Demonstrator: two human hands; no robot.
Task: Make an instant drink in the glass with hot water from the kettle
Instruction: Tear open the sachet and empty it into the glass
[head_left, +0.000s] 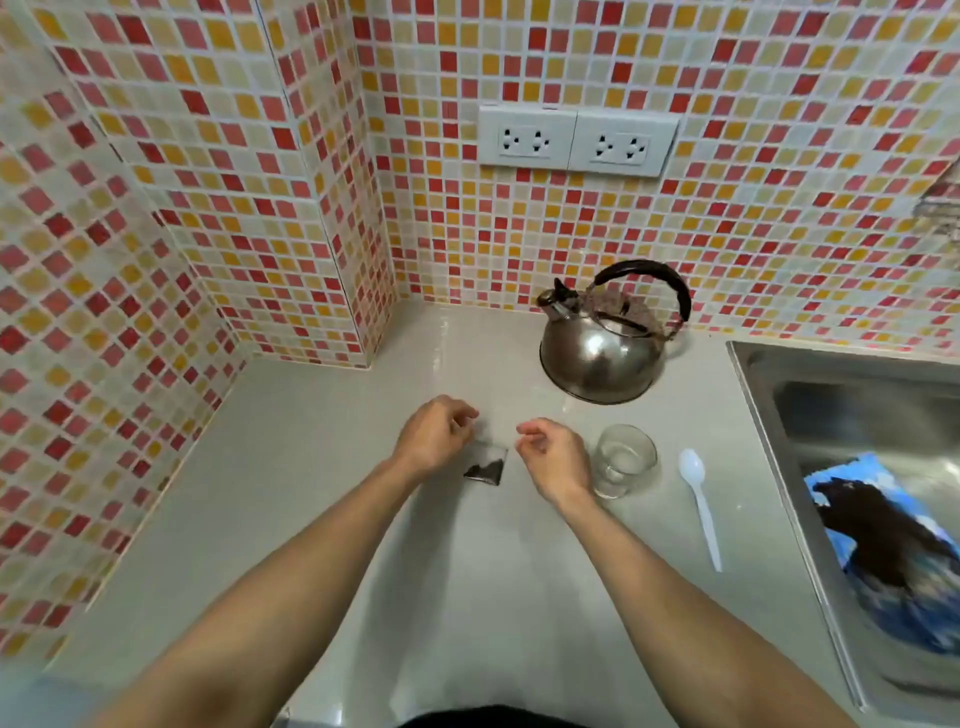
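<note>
At the far left we see the tiled wall (130, 260), a mosaic of red, orange and cream squares that wraps around a corner and runs along behind the pale grey counter (291, 499). Over the counter our left hand (434, 436) hovers with its fingers curled in, pinching the top edge of a small clear packet (485, 465) that hangs from them with dark powder gathered in its lower part. Just beside the packet, our right hand (550, 457) is held up with the thumb and fingers loosely bent toward the packet's top; we cannot tell whether they touch it, and the hand grips nothing that we can make out. On the wall above the hands sit two white double sockets (576, 140). Behind the right hand, near the back wall, the steel kettle (602, 348) stands upright on the counter, its black handle arched over the lid and its spout pointing left. In front of the kettle, and just right of our right hand, the clear glass (623, 460) stands upright. Near the glass on its right a white plastic spoon (701, 504) lies flat, bowl toward the wall. At the far right is the steel sink (769, 374), with a blue and dark patterned bag (883, 551) lying in its basin.
</note>
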